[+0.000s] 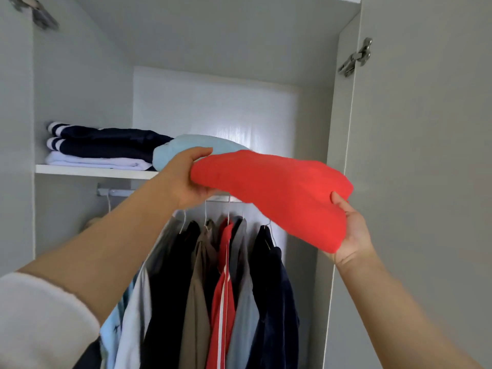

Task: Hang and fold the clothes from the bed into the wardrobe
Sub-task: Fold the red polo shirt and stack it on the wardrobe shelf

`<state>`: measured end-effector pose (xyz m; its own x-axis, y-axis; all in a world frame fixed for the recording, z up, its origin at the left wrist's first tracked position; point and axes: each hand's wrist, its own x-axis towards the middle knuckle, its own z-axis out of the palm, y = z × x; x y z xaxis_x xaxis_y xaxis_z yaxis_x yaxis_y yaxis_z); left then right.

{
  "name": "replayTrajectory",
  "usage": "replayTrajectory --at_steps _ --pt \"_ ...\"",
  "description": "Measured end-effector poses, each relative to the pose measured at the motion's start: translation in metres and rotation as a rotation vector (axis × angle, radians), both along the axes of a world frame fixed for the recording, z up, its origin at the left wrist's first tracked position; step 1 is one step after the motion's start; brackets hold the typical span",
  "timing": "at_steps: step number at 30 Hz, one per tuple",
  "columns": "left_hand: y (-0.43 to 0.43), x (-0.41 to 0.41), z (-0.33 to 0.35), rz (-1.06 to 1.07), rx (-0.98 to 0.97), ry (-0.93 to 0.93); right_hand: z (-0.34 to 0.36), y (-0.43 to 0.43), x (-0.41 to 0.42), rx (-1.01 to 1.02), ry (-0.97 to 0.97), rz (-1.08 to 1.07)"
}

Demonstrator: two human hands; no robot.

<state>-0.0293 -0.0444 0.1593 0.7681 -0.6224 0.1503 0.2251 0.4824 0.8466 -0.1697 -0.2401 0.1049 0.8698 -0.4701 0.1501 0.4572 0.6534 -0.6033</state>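
Just behind red garment (274, 193): blue fold (181, 149) on shelf (93, 171).

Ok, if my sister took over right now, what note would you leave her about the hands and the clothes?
Left grip: holds the folded red garment at its left end, thumb on top.
Right grip: holds its right end from below.
It hovers before the shelf, not yet on it.
Done: a navy and white folded stack and a light blue piece lie on the shelf; shirts and jackets hang on the rail.
Left: set the red garment on the shelf, probably beside the light blue piece. The bed is out of view.
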Motion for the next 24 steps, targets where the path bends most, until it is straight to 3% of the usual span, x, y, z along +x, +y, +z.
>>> replayTrajectory --at_steps 4,7,10,14,19,24 --pt "-0.037 0.034 0.023 0.096 -0.063 -0.107 0.028 -0.031 0.042 0.035 -0.134 -0.057" --pt "-0.06 0.063 0.04 0.309 0.014 -0.353 0.051 -0.049 0.074 0.054 -0.227 -0.108" --pt "-0.08 0.096 0.052 0.563 0.21 -0.674 0.072 -0.067 0.11 0.126 -0.329 -0.164" --pt "-0.106 0.142 0.055 0.826 0.632 -1.254 0.092 -0.083 0.163 0.14 -0.422 -0.274" --pt "-0.138 0.187 0.036 0.911 1.161 -1.604 0.089 -0.104 0.225 0.012 -0.187 -0.524" --pt "-0.145 0.203 0.019 1.153 1.062 -1.638 0.084 -0.126 0.25 -0.201 0.176 -0.668"
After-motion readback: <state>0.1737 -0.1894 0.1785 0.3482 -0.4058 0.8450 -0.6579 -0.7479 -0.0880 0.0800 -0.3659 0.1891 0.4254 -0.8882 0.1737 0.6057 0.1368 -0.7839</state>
